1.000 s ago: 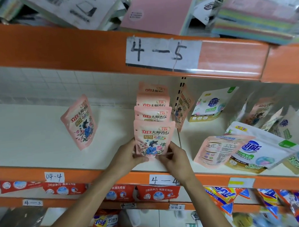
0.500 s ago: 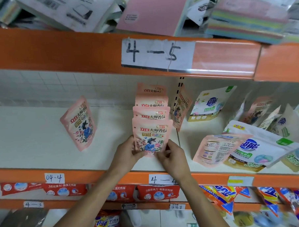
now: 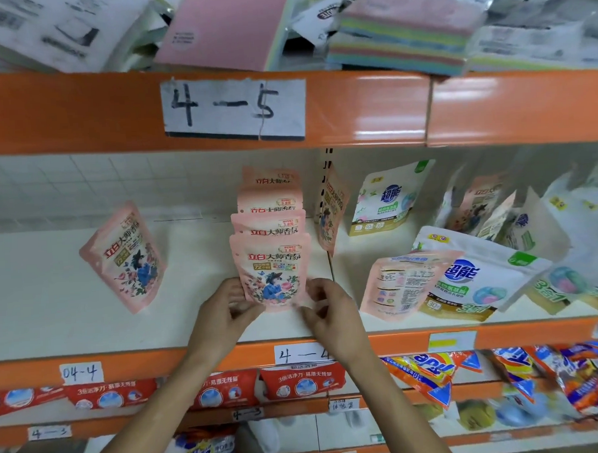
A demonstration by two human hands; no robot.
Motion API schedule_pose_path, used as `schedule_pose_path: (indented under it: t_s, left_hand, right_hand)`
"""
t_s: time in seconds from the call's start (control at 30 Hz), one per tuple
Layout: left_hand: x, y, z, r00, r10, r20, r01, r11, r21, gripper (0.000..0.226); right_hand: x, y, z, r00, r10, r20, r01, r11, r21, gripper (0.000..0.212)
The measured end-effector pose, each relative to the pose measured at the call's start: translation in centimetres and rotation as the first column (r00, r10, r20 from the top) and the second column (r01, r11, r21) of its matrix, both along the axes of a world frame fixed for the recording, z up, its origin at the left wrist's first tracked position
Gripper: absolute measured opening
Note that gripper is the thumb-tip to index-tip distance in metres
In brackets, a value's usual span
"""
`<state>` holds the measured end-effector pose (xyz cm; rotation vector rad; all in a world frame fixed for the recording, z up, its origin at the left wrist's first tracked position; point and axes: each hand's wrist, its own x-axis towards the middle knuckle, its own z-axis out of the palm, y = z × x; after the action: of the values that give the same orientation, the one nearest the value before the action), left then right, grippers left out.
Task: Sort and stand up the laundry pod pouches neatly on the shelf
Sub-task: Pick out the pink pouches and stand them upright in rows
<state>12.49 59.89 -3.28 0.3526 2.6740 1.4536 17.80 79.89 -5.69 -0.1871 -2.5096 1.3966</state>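
Four pink pouches [image 3: 272,224] upright in file on the shelf [image 3: 47,299]. Left hand [image 3: 226,313] and right hand [image 3: 330,315] pinch the front pouch [image 3: 271,275] at its lower corners. One leaning pouch [image 3: 126,258] stands apart, left; white pouches [image 3: 478,273] lie toppled, right.

Left hand [image 3: 226,311] and right hand [image 3: 332,315] eased the front pouch [image 3: 272,272] back slightly
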Motion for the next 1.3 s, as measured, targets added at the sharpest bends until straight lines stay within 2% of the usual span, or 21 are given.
schedule_pose_path:
  t_s: [0.07,0.13,0.23,0.33,0.43,0.5,0.67,0.77,1.1,1.2,1.3]
  left_hand:
    - [1.0,-0.8,0.2,0.996,0.061,-0.062,-0.063,0.998,-0.027,0.038]
    - [2.5,-1.4,0.8,0.980,0.122,-0.158,-0.130,0.991,-0.040,0.026]
    - [5.5,-0.9,2.0,0.977,0.054,-0.207,-0.065,0.997,-0.047,0.023]
    - [7.9,1.4,2.4,0.977,-0.075,-0.199,0.060,0.995,-0.078,0.022]
    - [9.2,5.0,1.9,0.974,-0.167,-0.154,0.157,0.985,-0.074,0.025]
    - [9.6,7.7,1.5,0.969,-0.214,-0.123,0.211,0.977,-0.043,0.025]
    - [9.6,13.2,1.4,0.974,-0.197,-0.111,0.208,0.973,0.096,0.021]
    - [9.6,14.6,1.3,0.984,-0.154,-0.087,0.164,0.978,0.131,0.019]
    - [7.7,14.3,1.3,0.998,-0.046,-0.051,0.053,0.987,0.150,0.015]
    - [6.9,14.7,0.8,0.997,-0.069,0.044,0.062,0.987,0.151,0.031]
    - [6.4,15.0,0.2,0.993,-0.085,0.078,0.074,0.988,0.132,0.043]
  right_hand:
    - [1.0,0.6,0.0,1.000,0.002,-0.005,-0.002,1.000,0.008,0.036]
    - [2.2,1.3,0.2,0.999,-0.006,-0.034,0.006,1.000,-0.004,0.029]
    - [4.4,2.7,0.5,0.996,-0.026,-0.089,0.021,0.999,-0.047,0.016]
    - [6.8,4.9,1.0,0.987,-0.065,-0.146,0.056,0.996,-0.064,0.011]
    - [9.5,7.9,1.7,0.973,-0.151,-0.174,0.135,0.986,-0.103,0.022]
    - [11.3,10.5,2.1,0.957,-0.222,-0.189,0.200,0.972,-0.127,0.022]
    - [14.8,16.8,2.4,0.880,-0.432,-0.199,0.405,0.900,-0.162,0.023]
    - [16.0,19.1,2.5,0.856,-0.489,-0.166,0.462,0.869,-0.177,0.019]
    - [14.7,19.1,3.6,0.863,-0.497,-0.088,0.482,0.863,-0.151,0.008]
    - [14.4,17.4,3.4,0.894,-0.442,-0.075,0.435,0.895,-0.099,0.011]
    - [13.7,15.6,3.0,0.934,-0.354,-0.052,0.351,0.934,-0.067,0.014]
